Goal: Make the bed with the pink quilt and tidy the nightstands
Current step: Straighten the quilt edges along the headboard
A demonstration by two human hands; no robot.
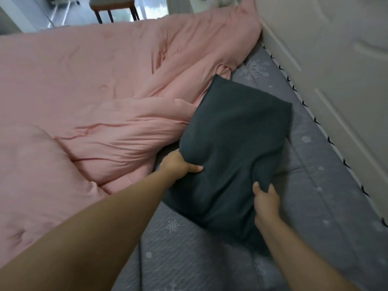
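Both hands hold a dark grey pillow [235, 156] over the head end of the bed; the left hand [178, 164] grips its left edge, thumb lying across the top face and the other fingers hidden beneath the fabric; the right hand [265, 201] pinches the near right edge, thumb and fingers curled into a fold of the cover, which puckers around them; the pillow lies at a slant, its far corner pointing away from the person, its left side touching the quilt [84, 85] and the rest over the sheet [315, 164]; whether its underside rests fully on the sheet or is partly lifted cannot be told; the quilt, pink, covers the left and far parts of the bed, fairly smooth across the far left but bunched into thick folds near the pillow, with one end heaped up against the headboard [336, 70] at the far right; the sheet is grey with pale snowflakes and shows bare along the right side and near the person; the cream headboard runs along the right; beyond the bed stands a chair [113, 7] on a pale floor.
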